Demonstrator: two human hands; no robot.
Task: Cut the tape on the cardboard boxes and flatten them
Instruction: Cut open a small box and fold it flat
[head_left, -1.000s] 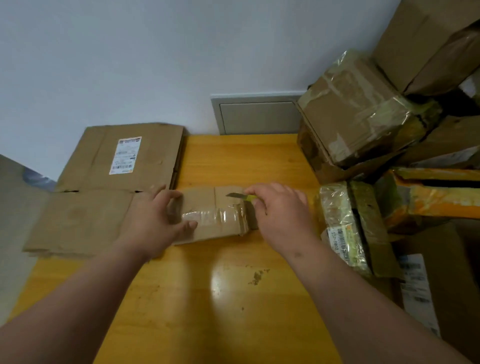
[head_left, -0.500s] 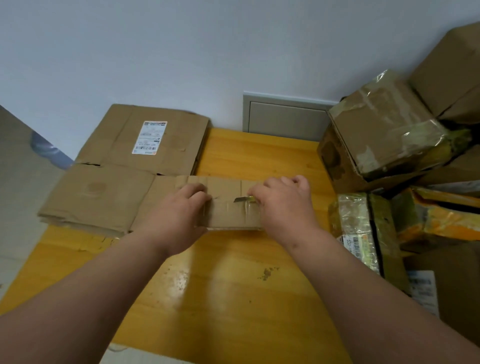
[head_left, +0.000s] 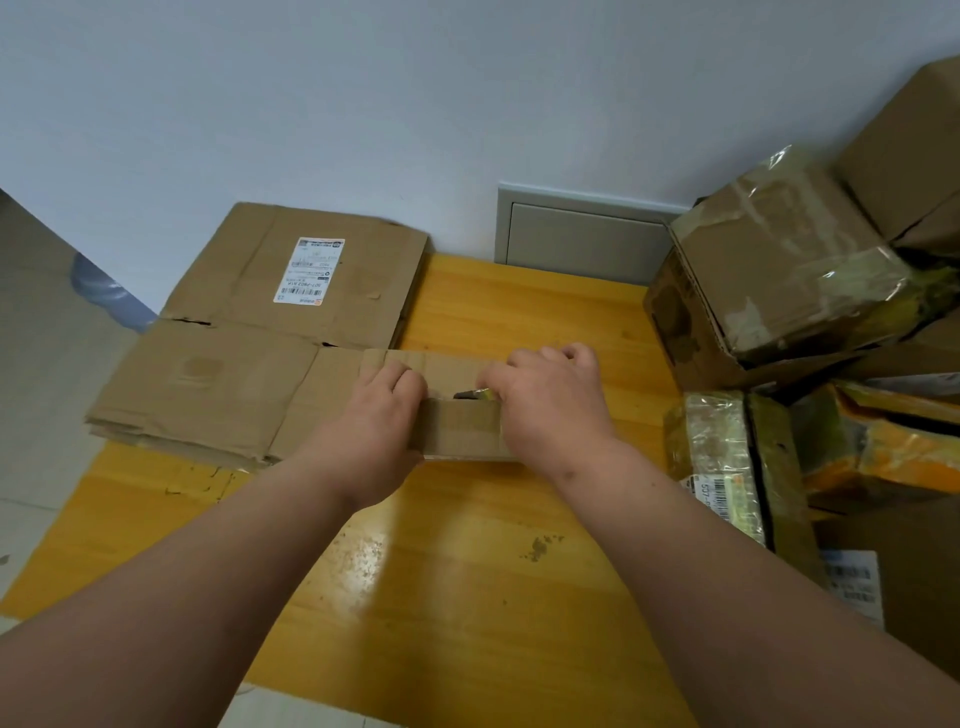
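Head view. Yellow wooden table (head_left: 467, 571) against a pale wall; grey wall panel (head_left: 582, 236) upper centre. Small cardboard box (head_left: 460, 426) at frame centre, on the table. Left hand (head_left: 382, 415) grips its left end, fingers curled over the top edge. Right hand (head_left: 545, 402) grips a knife (head_left: 470, 395), blade at the box top. Flattened cardboard (head_left: 249, 332) at left. Taped boxes (head_left: 789, 275) stacked at right.

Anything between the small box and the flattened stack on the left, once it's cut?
Nothing visible. The small box sits on the table right beside the flattened stack, held by the left hand, while the right hand holds the knife on it. The uncut boxes are piled on the opposite side.
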